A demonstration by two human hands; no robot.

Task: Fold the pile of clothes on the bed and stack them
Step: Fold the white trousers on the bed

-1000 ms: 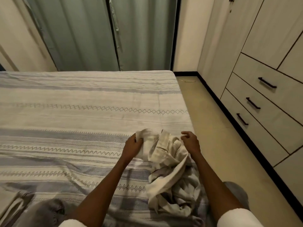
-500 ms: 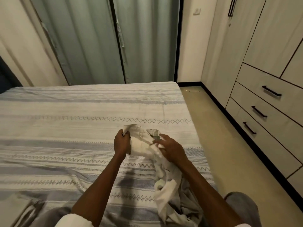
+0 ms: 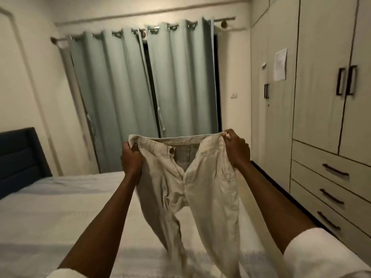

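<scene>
Cream trousers (image 3: pixel 208 189) hang in the air above the bed (image 3: pixel 60 213), held up by the waistband with the unbuttoned fly facing me. My left hand (image 3: pixel 131 159) grips the left end of the waistband. My right hand (image 3: pixel 236 149) grips the right end. Both legs dangle down to the bedspread near the bottom of the view. The rest of the clothes pile is out of sight.
A dark headboard (image 3: pixel 20 157) stands at the left. Pale green curtains (image 3: pixel 144 93) cover the far wall. A wardrobe with drawers (image 3: pixel 331 173) runs along the right, with a strip of floor between it and the bed.
Both hands have lifted the trousers off the bed and spread the waistband wide. My view has tilted up from the bedspread to the curtains.
</scene>
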